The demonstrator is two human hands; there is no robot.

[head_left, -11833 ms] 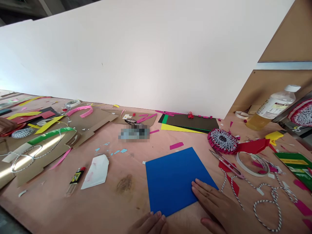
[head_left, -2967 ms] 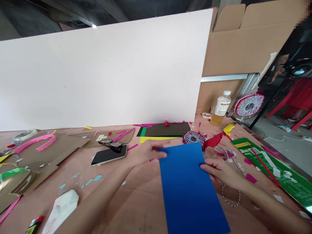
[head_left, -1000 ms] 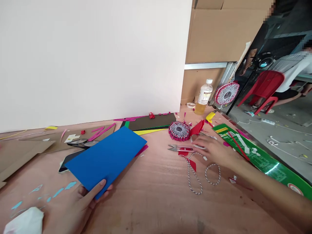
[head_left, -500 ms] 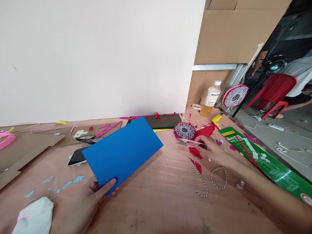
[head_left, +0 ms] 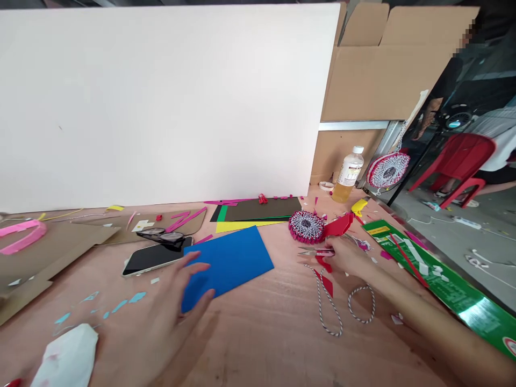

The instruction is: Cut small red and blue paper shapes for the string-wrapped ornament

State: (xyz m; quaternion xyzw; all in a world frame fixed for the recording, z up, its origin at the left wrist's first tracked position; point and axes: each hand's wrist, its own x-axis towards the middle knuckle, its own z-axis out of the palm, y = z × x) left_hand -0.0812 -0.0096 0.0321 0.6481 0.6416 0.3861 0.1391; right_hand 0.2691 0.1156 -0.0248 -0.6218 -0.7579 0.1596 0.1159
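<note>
item 1: blue card, lying flat on the plywood table, just beside a smartphone. left hand open, fingers spread at the card's near edge, not gripping it. risk: a careless sweep of those fingers could shove the card against the phone and crease a corner.

item 2: thread snips, under the curled right hand; whether that hand grips them i cannot tell. risk: the bare blades point away from the palm, so a hurried shift of grip could nick a finger.

item 3: black-and-white twine, looped just below the snips, near red paper scraps. risk: 1 loop caught on the blades could drag the scraps out of place.
</note>
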